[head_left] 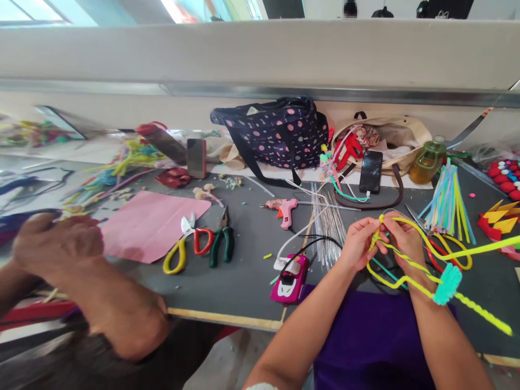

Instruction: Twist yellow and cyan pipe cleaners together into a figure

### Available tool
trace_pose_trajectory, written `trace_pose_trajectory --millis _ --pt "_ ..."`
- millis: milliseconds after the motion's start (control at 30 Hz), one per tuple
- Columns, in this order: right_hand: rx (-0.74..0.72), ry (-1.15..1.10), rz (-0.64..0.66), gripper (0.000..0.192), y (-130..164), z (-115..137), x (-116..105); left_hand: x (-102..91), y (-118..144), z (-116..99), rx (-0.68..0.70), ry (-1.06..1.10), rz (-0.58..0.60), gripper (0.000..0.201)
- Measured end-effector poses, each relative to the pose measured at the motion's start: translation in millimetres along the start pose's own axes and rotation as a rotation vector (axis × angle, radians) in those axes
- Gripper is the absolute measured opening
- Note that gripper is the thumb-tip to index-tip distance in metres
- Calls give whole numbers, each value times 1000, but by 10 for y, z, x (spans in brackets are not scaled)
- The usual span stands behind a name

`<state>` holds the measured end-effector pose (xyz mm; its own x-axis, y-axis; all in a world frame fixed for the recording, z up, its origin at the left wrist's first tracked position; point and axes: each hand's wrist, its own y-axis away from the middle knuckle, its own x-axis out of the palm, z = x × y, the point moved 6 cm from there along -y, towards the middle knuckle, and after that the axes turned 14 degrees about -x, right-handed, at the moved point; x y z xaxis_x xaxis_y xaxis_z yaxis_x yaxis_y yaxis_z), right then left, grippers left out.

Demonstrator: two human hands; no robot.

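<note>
yellow pipe cleaners [450, 253] | raised over the table [244, 281], between both hands | left hand [358, 244]: fingertips pinched on the knotted end | right hand [407, 237]: fingertips pinched close beside | long axis runs rightward from fingers across right wrist, right hand nearer the turquoise tuft [447, 284]

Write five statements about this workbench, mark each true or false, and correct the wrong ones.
1. The left hand and right hand both hold yellow fuzzy stems. True.
2. The glue gun lies on the pink sheet. False: it lies on the dark tabletop, apart from the sheet.
3. The green-handled pliers lie beside the scissors with one red and one yellow handle. True.
4. The phone before the beige bag has a white plug at its lower edge. True.
5. The patterned bag stands right of the beige bag. False: it stands left of it.
</note>
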<state>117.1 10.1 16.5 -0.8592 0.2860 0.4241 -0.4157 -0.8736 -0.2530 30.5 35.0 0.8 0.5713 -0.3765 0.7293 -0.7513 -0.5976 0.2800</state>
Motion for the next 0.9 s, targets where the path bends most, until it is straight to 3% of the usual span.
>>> trace_pose_trajectory --millis 100,300,733,800,900 --pt "-48 121 -31 19 -13 -6 -71 -34 -2 -7 23 -41 -77 27" --pt "-50 288 51 14 -23 77 -36 -67 21 -73 71 -124 -197 23" --pt "-3 231 107 12 -39 -35 -78 -61 -66 26 -35 -39 -52 26" --pt "12 257 85 14 -57 -56 -128 -70 -83 43 -37 -62 -64 30" --pt "8 358 53 15 -91 -61 -219 -120 -90 33 29 -135 -175 34"
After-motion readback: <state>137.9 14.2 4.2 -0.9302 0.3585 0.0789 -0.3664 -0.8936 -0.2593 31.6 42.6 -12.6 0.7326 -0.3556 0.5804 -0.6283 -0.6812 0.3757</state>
